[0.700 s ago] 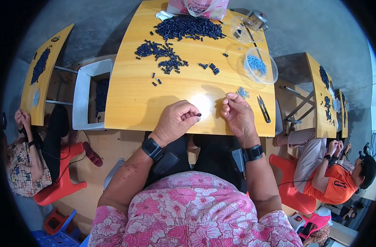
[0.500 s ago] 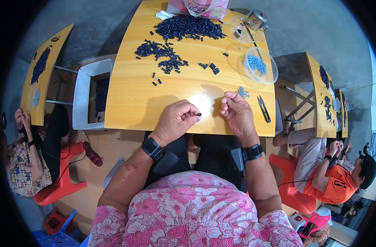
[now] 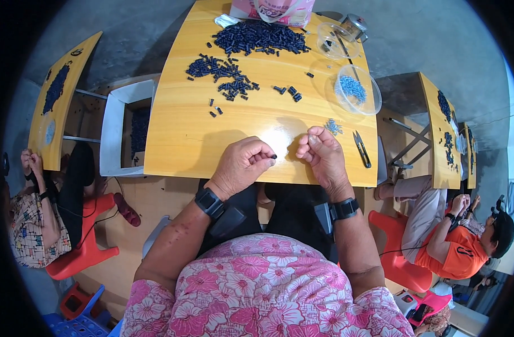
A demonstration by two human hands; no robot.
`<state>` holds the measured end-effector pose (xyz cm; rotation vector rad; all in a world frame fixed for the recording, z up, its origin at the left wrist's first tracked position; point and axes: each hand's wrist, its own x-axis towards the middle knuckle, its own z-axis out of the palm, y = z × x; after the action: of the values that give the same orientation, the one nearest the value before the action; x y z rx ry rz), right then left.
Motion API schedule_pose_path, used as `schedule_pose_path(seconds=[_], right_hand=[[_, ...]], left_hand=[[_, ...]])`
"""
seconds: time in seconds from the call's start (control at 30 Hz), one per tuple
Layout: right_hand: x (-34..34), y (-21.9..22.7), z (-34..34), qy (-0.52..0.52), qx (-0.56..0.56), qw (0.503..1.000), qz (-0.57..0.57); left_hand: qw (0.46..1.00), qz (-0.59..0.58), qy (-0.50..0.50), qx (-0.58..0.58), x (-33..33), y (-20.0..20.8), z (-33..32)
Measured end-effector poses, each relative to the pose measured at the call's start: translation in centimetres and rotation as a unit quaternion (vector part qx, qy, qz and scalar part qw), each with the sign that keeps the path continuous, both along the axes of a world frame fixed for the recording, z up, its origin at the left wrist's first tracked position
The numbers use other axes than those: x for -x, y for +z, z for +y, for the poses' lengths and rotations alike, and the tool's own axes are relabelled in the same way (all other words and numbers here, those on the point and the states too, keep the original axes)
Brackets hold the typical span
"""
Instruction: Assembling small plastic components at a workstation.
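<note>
Between thumb and forefinger, my left hand pinches a small black cylindrical piece just above the table's near edge. My right hand is closed in a pinch to its right, fingers curled; anything in its fingertips is too small to make out. Beyond that hand lies a little heap of pale blue small parts. A pair of black thread snips rests to its right. Farther off are a loose group of black cylindrical pieces and a big pile of them.
A clear tub with blue small parts stands at the table's right, another clear tub behind it, near a metal mug. A pink bag sits at the far edge. Left of the table is a white box. Co-workers sit at both sides.
Both hands stay almost in place. The right hand's fingers have shifted very slightly; the left still pinches the black piece.
</note>
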<state>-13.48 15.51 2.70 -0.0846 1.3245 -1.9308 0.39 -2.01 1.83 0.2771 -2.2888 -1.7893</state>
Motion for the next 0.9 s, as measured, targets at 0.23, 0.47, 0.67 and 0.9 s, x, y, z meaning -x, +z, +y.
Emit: schedule_pose_path(seconds=[0.23,0.47,0.67,0.9], right_hand=[[-0.2,-0.3,0.1,0.009,0.014,1.000,0.008],[-0.3,-0.3,0.0,0.005,0.012,1.000,0.008],[-0.7,-0.4,0.0,0.000,0.024,1.000,0.004],[-1.1,-1.5,0.0,0.017,0.066,0.998,-0.014]], left_hand=[[1.000,0.010,0.002,0.017,0.0,0.1,0.0],[1.000,0.008,0.003,0.008,0.0,0.0,0.0],[1.000,0.008,0.006,0.008,-0.1,0.1,0.0],[1.000,0.009,0.009,-0.007,0.0,-0.2,0.2]])
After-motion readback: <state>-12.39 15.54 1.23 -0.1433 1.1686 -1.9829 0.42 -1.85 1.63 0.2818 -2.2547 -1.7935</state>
